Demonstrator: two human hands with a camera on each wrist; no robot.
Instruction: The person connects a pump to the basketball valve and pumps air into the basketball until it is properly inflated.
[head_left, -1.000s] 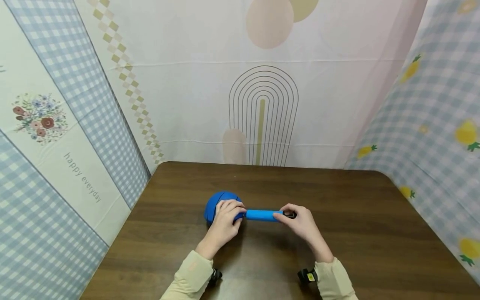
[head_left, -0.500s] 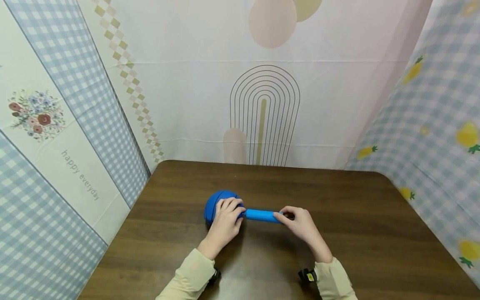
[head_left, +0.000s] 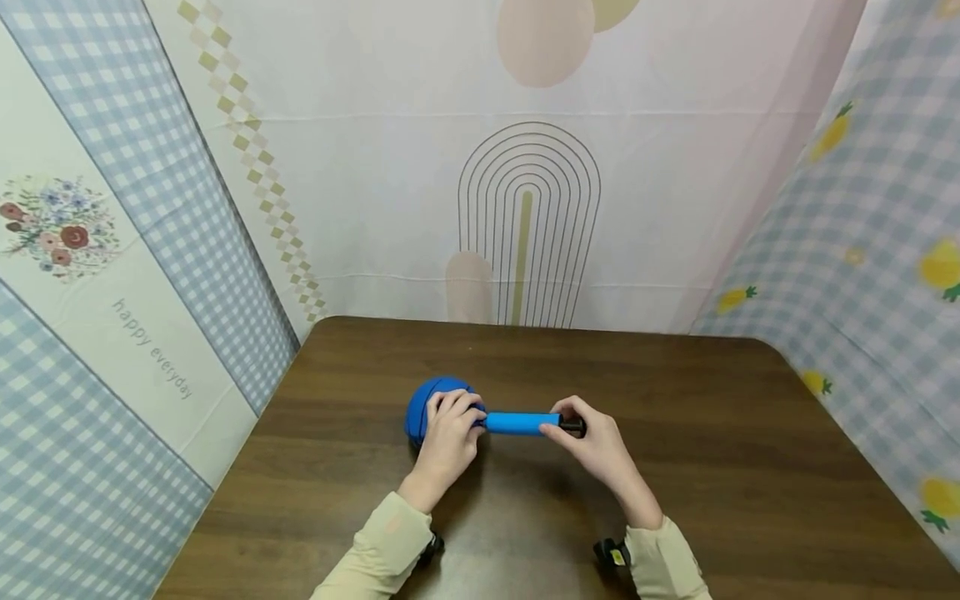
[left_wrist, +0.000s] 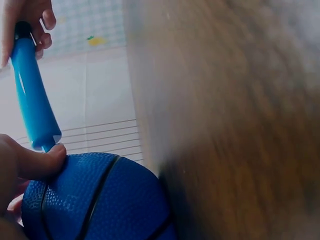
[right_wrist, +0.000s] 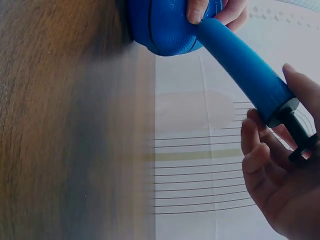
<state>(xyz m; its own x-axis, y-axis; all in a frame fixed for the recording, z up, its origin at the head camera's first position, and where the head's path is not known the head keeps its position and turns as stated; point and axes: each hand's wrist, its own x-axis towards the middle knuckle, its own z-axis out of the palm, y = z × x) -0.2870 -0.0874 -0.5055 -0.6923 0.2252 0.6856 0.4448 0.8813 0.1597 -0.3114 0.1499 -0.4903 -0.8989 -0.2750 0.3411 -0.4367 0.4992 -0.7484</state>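
A blue basketball with dark seams sits on the table's left-middle part. My left hand grips its right side, thumb and fingers around the spot where a blue hand pump meets it. In the left wrist view the pump's thin tip ends right by my thumb, its contact with the ball hidden. My right hand holds the pump's far end between thumb and fingers. There the black plunger handle sticks out of the barrel, its end against my palm. The pump lies roughly level above the table.
The brown wooden table has rounded far corners. A pale printed cloth hangs behind it, with checked cloths on both sides. Dark wrist devices sit at the sleeve cuffs.
The pump, tilted slightly down to the right half a second ago, is now level. More of its black handle shows by my right hand. My left hand keeps its grip on the basketball.
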